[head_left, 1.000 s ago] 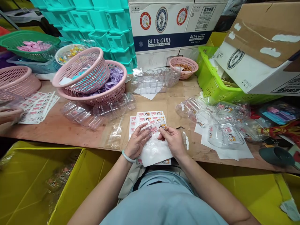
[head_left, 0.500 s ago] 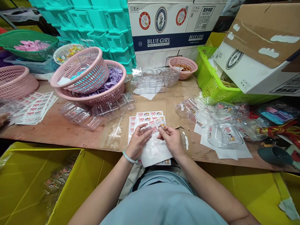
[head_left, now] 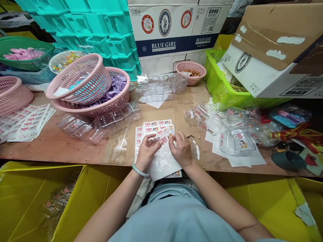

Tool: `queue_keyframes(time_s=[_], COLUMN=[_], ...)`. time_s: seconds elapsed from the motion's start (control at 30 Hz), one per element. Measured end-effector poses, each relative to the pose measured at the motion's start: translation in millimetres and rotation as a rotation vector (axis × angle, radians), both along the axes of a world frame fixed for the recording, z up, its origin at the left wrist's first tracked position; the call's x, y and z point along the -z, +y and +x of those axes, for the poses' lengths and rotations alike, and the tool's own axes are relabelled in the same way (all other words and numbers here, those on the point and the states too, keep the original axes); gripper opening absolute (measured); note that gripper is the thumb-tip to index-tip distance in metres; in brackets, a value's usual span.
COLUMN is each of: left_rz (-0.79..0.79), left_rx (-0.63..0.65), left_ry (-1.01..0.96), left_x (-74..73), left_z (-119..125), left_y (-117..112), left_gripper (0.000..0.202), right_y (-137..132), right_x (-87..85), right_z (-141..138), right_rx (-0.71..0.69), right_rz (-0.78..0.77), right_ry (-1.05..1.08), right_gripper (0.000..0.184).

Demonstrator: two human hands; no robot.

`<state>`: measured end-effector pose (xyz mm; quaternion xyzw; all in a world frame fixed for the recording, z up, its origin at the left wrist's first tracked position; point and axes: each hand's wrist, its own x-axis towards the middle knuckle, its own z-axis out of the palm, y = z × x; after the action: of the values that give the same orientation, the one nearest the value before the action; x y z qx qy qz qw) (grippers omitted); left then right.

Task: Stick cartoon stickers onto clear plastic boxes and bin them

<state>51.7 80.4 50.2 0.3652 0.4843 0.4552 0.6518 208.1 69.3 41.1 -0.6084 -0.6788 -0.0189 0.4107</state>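
- A plain white sheet (head_left: 163, 168) lay over printed sheets (head_left: 157, 123), beneath both hands; a dragging wrist could have pulled the pile askew.
- The left hand (head_left: 145, 153) held a clear plastic piece (head_left: 159, 136) between curled fingers and thumb, just above the sheets; too hard a squeeze might have bent it or made it slip.
- The right hand (head_left: 182, 149) was bunched at the piece's right end, fingertips drawn together; whether they pinched anything could not be told. A crooked tug there risked twisting the piece out of the left hand's hold.
- To the right, clear cases (head_left: 234, 139) overlapped on loose papers (head_left: 247, 161); a stray elbow could have scattered them.
- Farther off, a pink basket (head_left: 97, 85) leaned tilted above purple pieces (head_left: 117, 85); a knock might have spilled its contents among them.
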Motion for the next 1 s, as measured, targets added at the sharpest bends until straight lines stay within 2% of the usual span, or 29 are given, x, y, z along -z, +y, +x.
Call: queue_keyframes(time_s=[0.07, 0.1, 0.17, 0.23, 0.33, 0.4, 0.47, 0.6, 0.77, 0.93, 1.0], left_rz=[-0.004, -0.005, 0.015, 0.056, 0.066, 0.035, 0.040, 0.149, 0.024, -0.032, -0.016], left_rx=[-0.016, -0.022, -0.007, 0.024, 0.074, 0.119, 0.169, 0.258, 0.317, 0.346, 0.363], left_ry=[0.008, 0.006, -0.009, -0.018, -0.005, 0.011, 0.036, 0.098, -0.014, -0.097, -0.093], left_x=[-2.3, -3.8, -7.2, -10.6, -13.9, -13.9, -12.5, -13.6, -19.3, -10.3, -6.3], left_z=[1, 2, 4, 7, 9, 10, 15, 38, 77, 90, 91], left_y=[-1, -2, -2, -3, -4, -4, -1, 7, 15, 20, 19], left_gripper=[0.054, 0.055, 0.054, 0.054, 0.055, 0.056, 0.057, 0.053, 0.048, 0.043, 0.044], right_y=[0, 1, 2, 3, 1, -4, -11, -27, -31, -32, -36], right_x=[0.2, -1.0, -5.0, -9.4, -14.2, -16.4, -19.1, -23.0, -15.2, -8.0, -8.3], right_z=[1, 2, 2, 2, 8, 18, 32, 61, 95, 105, 105], right_rx=[0.051, 0.070, 0.054, -0.025, -0.131, -0.142, -0.138, -0.151, -0.092, -0.098, -0.103], right_rz=[-0.063, -0.117, -0.276, -0.428, -0.555, -0.595, -0.586, -0.520, -0.528, -0.550, -0.548], right_ry=[0.266, 0.410, 0.665, 0.853, 1.024, 1.047, 0.974, 0.801, 0.846, 0.911, 0.869], right_gripper=[0.011, 0.023, 0.058, 0.077, 0.062, 0.054, 0.053, 0.056, 0.052, 0.049, 0.048])
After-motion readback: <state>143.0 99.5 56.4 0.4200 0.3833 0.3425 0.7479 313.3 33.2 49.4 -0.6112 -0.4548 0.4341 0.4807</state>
